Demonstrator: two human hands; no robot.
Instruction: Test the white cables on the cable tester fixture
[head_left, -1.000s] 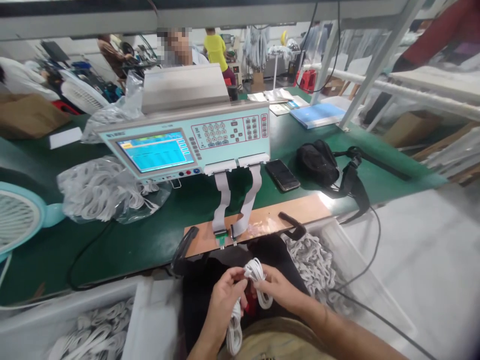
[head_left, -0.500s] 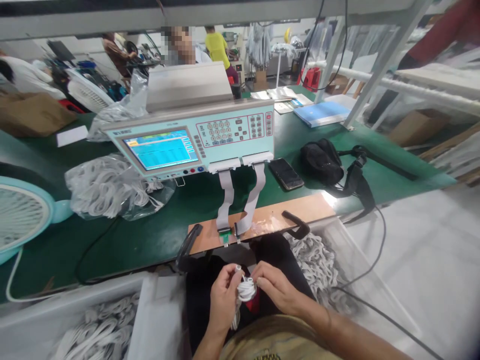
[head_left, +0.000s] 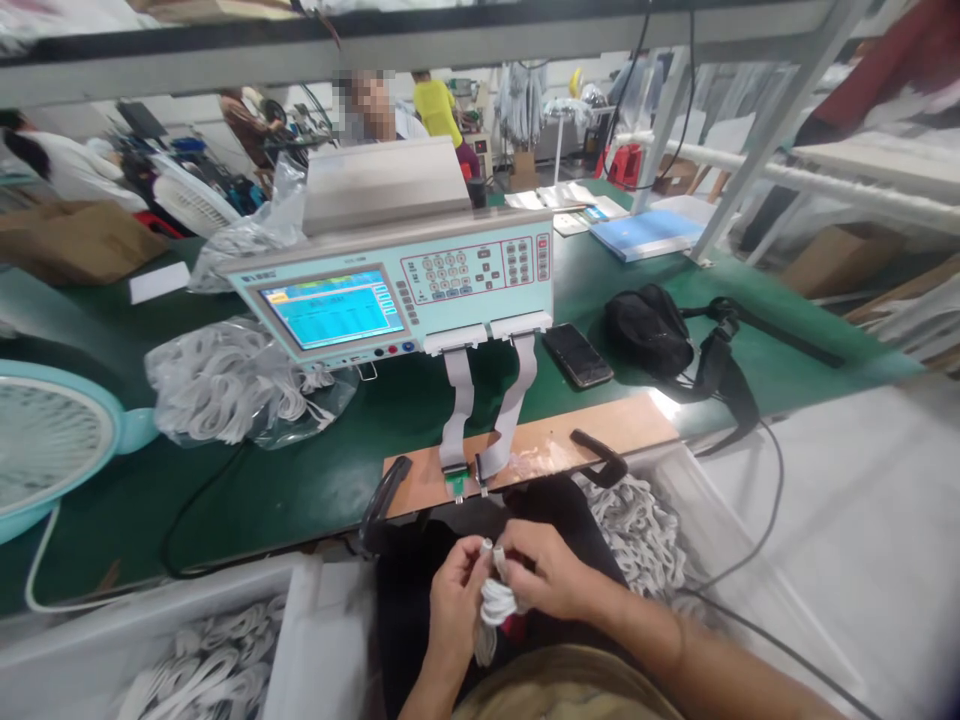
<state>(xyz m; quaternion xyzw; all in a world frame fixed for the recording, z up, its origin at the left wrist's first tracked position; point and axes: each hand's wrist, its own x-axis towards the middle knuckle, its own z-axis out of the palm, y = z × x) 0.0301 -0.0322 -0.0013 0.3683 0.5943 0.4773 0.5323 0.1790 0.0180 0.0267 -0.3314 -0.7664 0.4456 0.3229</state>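
Note:
A coiled white cable (head_left: 498, 604) hangs between my hands over my lap. My left hand (head_left: 457, 592) is closed on it, pinching one connector end between thumb and finger. With thumb and fingers, my right hand (head_left: 546, 572) grips the cable's other connector end. Both connectors stand upright, side by side, slightly apart. Just beyond the hands, a small green circuit board (head_left: 457, 484) with a metal plug sits at the edge of a copper-coloured board (head_left: 555, 436). A second plug is beside it. Two grey ribbon cables (head_left: 457, 400) run from there up to a test instrument (head_left: 480, 270) with a lit screen.
Black clamps (head_left: 386, 500) hold the copper-coloured board on the green table (head_left: 315, 500). White bins (head_left: 300, 600) of cables flank my legs. A phone (head_left: 577, 355), a black bag (head_left: 649, 328), bagged cables (head_left: 217, 380) and a fan (head_left: 52, 445) lie around. People work in the background.
My right hand has taken hold of the second connector and raised it beside the one in my left hand. The view has shifted slightly.

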